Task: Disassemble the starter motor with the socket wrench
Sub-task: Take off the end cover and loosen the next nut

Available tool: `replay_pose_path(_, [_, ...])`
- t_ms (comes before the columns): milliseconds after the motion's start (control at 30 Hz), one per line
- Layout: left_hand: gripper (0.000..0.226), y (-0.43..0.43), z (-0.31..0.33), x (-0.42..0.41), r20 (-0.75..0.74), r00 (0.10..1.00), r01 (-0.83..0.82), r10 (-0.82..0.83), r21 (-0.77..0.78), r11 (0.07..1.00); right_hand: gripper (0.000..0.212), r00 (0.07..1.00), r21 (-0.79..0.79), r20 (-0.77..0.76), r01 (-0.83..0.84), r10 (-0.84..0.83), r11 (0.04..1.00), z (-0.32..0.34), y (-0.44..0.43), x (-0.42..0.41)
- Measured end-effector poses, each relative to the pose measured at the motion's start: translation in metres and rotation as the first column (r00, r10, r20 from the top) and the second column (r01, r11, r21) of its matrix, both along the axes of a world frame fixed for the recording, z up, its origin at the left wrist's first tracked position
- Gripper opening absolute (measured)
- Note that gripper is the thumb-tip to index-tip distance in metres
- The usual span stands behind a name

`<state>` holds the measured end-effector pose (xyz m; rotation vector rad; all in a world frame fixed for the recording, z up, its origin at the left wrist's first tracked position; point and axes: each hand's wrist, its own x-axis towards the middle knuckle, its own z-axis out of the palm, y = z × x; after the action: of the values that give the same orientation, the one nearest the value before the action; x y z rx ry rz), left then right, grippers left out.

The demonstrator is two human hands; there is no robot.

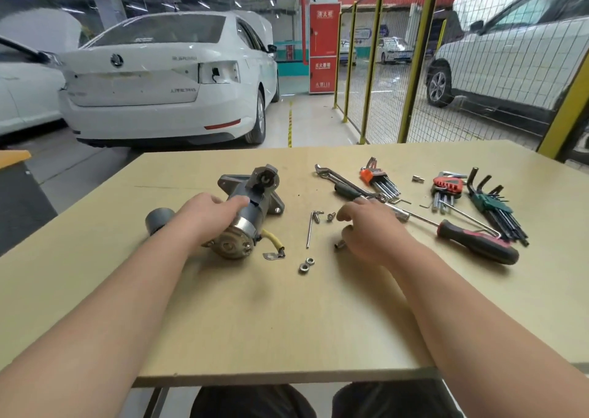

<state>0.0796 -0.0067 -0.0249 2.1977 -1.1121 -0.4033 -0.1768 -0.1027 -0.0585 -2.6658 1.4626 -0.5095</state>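
Note:
The grey starter motor (251,200) lies on its side on the wooden table (255,315), with a yellow lead and ring terminal (274,248) at its near end. My left hand (208,215) grips the motor's body from the left. My right hand (371,231) rests palm down to the right, fingers curled over a small dark bit (339,244) on the table. A long driver with a black and red handle (478,242) lies just beyond that hand. Two nuts (306,265), a screw (330,216) and a hex key (311,226) lie between my hands.
A grey cylinder (157,220) sits left of the motor. At the back right lie a bent wrench (338,180), several hex key sets (379,180), (446,191), (497,207) and a small socket (418,179). Cars and a yellow mesh fence stand beyond the table.

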Motion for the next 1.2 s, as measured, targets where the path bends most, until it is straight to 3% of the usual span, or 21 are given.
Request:
replay_pose_path(100, [0.085, -0.013, 0.015, -0.01, 0.025, 1.0, -0.009, 0.003, 0.24, 0.971, 0.035, 0.995, -0.036, -0.001, -0.095, 0.095, 0.995, -0.003, 0.011, 0.013])
replay_pose_path(200, [0.101, -0.02, 0.018, -0.019, -0.003, 1.0, 0.008, -0.008, 0.328, 0.945, 0.036, 0.996, -0.04, 0.021, -0.087, 0.088, 0.995, -0.004, 0.011, 0.01])
replay_pose_path(300, [0.089, -0.025, 0.02, -0.037, 0.04, 0.998, 0.028, -0.045, 0.36, 0.932, 0.033, 0.966, 0.008, 0.186, 0.182, -0.181, 0.983, 0.002, -0.005, -0.003])
replay_pose_path(367, [0.079, -0.02, 0.022, -0.048, 0.122, 0.988, 0.049, -0.099, 0.363, 0.93, 0.037, 0.922, 0.026, 0.106, 0.373, -0.374, 0.927, 0.005, -0.018, -0.011])
replay_pose_path(433, [0.079, -0.015, 0.024, -0.049, 0.402, 0.903, 0.029, -0.155, 0.303, 0.953, 0.041, 0.897, 0.023, -0.057, 0.439, -0.438, 0.898, 0.004, -0.027, -0.015])
replay_pose_path(500, [0.071, -0.014, 0.023, -0.045, 0.641, 0.743, 0.095, -0.191, 0.182, 0.979, 0.04, 0.891, 0.038, -0.129, 0.444, -0.436, 0.895, 0.002, -0.032, -0.014])
replay_pose_path(600, [0.056, -0.012, 0.013, -0.046, 0.657, 0.58, 0.465, -0.482, 0.219, 0.858, 0.042, 0.894, 0.128, -0.112, 0.446, -0.434, 0.886, 0.002, -0.036, -0.011])
replay_pose_path(667, [0.047, -0.01, 0.002, -0.05, 0.611, 0.563, 0.569, -0.557, 0.202, 0.797, 0.043, 0.892, 0.164, -0.097, 0.452, -0.442, 0.877, 0.006, -0.038, -0.011])
replay_pose_path(733, [0.043, -0.01, -0.007, -0.055, 0.658, 0.599, 0.494, -0.457, 0.145, 0.857, 0.038, 0.889, 0.191, -0.091, 0.458, -0.449, 0.868, 0.01, -0.04, -0.015])
replay_pose_path(833, [0.049, -0.002, -0.01, -0.07, 0.798, 0.535, 0.332, -0.277, 0.102, 0.938, 0.031, 0.889, 0.19, -0.078, 0.457, -0.451, 0.869, 0.01, -0.044, -0.017])
replay_pose_path(933, [0.053, 0.012, -0.016, -0.084, 0.889, 0.394, 0.485, -0.233, 0.015, 0.875, 0.028, 0.891, 0.176, -0.064, 0.454, -0.45, 0.874, 0.009, -0.047, -0.018])
replay_pose_path(967, [0.057, 0.017, -0.022, -0.088, 0.913, 0.343, 0.515, -0.223, 0.016, 0.857, 0.027, 0.891, 0.179, -0.053, 0.453, -0.451, 0.873, 0.007, -0.048, -0.019])
replay_pose_path(1100, [0.077, 0.031, -0.036, -0.106, 0.91, 0.318, 0.531, -0.265, 0.06, 0.845, 0.018, 0.872, 0.17, 0.126, 0.451, -0.473, 0.876, 0.007, -0.053, -0.03])
replay_pose_path(1167, [0.078, 0.028, -0.038, -0.119, 0.843, 0.25, 0.607, -0.477, 0.247, 0.755, 0.026, 0.832, 0.174, 0.303, 0.431, -0.465, 0.885, 0.009, -0.055, -0.039])
replay_pose_path(1200, [0.077, 0.023, -0.042, -0.126, 0.767, 0.26, 0.655, -0.587, 0.306, 0.691, 0.03, 0.8, 0.207, 0.4, 0.397, -0.448, 0.894, 0.01, -0.056, -0.042])
